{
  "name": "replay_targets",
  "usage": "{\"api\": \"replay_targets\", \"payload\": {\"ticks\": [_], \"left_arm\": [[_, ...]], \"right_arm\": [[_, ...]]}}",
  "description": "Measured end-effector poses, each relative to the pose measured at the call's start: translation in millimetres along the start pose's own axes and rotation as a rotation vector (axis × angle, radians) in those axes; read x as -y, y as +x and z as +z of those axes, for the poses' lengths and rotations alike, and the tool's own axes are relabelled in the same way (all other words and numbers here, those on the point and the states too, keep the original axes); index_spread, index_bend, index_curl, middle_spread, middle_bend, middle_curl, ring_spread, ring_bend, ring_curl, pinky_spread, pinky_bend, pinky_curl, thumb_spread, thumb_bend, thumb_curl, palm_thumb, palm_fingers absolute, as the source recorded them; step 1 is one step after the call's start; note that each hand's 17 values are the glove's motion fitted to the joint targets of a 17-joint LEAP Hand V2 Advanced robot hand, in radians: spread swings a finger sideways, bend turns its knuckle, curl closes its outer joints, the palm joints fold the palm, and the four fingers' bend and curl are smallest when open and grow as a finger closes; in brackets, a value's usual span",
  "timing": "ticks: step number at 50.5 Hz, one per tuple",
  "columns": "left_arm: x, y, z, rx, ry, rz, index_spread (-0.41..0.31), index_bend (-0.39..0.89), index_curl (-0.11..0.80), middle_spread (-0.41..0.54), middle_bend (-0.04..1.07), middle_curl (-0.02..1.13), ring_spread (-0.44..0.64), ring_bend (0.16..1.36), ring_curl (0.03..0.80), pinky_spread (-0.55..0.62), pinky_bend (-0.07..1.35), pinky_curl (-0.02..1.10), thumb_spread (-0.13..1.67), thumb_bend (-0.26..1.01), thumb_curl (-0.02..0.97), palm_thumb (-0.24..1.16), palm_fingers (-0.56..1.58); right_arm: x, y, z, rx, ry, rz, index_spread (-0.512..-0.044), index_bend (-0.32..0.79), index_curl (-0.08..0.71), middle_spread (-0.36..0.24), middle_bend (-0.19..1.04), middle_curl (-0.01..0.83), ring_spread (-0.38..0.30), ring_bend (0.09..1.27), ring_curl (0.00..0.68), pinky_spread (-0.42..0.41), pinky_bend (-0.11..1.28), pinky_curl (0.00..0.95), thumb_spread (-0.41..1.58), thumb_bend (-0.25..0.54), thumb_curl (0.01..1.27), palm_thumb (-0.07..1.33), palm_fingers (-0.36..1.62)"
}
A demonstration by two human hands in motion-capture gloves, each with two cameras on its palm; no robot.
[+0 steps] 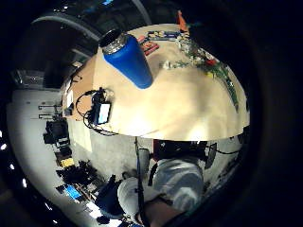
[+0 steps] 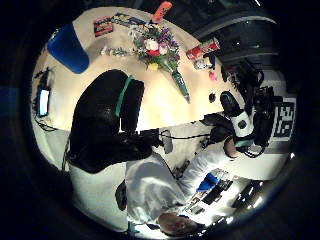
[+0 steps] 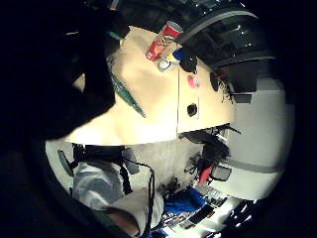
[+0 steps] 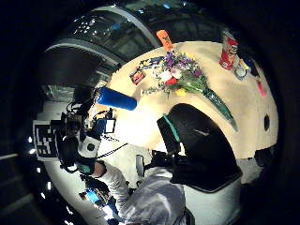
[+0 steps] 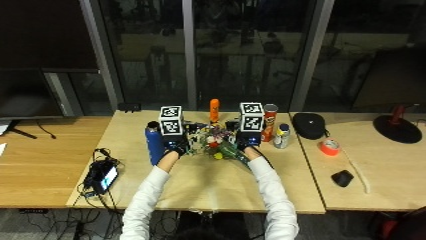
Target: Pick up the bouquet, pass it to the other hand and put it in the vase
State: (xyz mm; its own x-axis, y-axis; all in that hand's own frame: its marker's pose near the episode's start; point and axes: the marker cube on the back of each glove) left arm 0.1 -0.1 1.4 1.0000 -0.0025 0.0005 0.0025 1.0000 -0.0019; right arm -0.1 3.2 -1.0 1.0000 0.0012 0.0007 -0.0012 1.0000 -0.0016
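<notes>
The bouquet [image 5: 214, 142], with pink, red, purple and yellow flowers and a green-wrapped stem, lies flat on the light wooden table [image 5: 200, 185]. The palm views show it free on the tabletop [image 2: 160, 50] [image 4: 180, 77]. The blue vase [image 5: 154, 145] stands upright just left of it, its open metal rim seen from the left palm [image 1: 128, 59]. My left hand [image 5: 174, 146] hovers between vase and bouquet. My right hand [image 5: 247, 145] hovers over the stem end. Neither hand holds anything, and their fingers look relaxed.
An orange bottle [image 5: 213, 110] stands behind the bouquet. A red crisp can [image 5: 269, 130] and a small bottle [image 5: 282, 136] stand to its right. Further right are a black pouch [image 5: 308, 125], an orange tape roll [image 5: 329, 146] and a black mouse [image 5: 342, 177]. A cabled device [image 5: 103, 175] sits at the left edge.
</notes>
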Motion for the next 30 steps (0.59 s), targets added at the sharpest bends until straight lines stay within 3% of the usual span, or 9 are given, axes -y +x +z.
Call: {"api": "replay_targets", "payload": {"ticks": [4,10,18,30], "left_arm": [[-3.9,0.6,2.0,0.003,0.004,-0.004,0.01,0.23,0.12,0.119,0.23,0.12,0.18,0.42,0.13,0.15,0.27,0.12,0.67,0.16,0.081,0.26,0.55],[-10.6,4.8,6.8,-0.026,0.026,0.006,0.012,0.21,0.186,0.154,0.19,0.18,0.25,0.44,0.18,0.2,0.25,0.18,0.93,0.15,0.125,0.28,0.52],[-18.7,13.8,12.2,-0.045,0.037,0.044,0.014,0.18,0.246,0.174,0.18,0.22,0.29,0.44,0.203,0.23,0.23,0.22,1.09,0.11,0.171,0.29,0.51],[-18.6,20.2,19.5,-0.031,0.051,0.08,0.022,0.17,0.297,0.19,0.17,0.26,0.31,0.45,0.23,0.25,0.22,0.27,1.18,0.06,0.222,0.3,0.49]], "right_arm": [[-8.8,-0.3,-1.7,0.006,0.003,-0.004,-0.233,0.06,0.045,0.016,0.24,0.106,0.041,0.48,0.158,0.174,0.51,0.175,0.63,0.246,0.1,0.41,0.5],[-21.6,0.6,-4.1,0.007,0.022,-0.015,-0.297,0.08,0.075,0.021,0.26,0.17,0.054,0.52,0.22,0.224,0.55,0.239,0.88,0.228,0.14,0.44,0.46],[-37.0,-0.5,-3.2,0.014,0.03,-0.047,-0.329,0.09,0.095,0.023,0.27,0.225,0.061,0.54,0.252,0.252,0.56,0.274,1.05,0.19,0.17,0.46,0.43],[-51.5,-5.8,-16.5,0.043,0.057,-0.085,-0.339,0.1,0.122,0.025,0.28,0.283,0.056,0.55,0.278,0.253,0.56,0.3,1.14,0.123,0.22,0.49,0.44]]}}
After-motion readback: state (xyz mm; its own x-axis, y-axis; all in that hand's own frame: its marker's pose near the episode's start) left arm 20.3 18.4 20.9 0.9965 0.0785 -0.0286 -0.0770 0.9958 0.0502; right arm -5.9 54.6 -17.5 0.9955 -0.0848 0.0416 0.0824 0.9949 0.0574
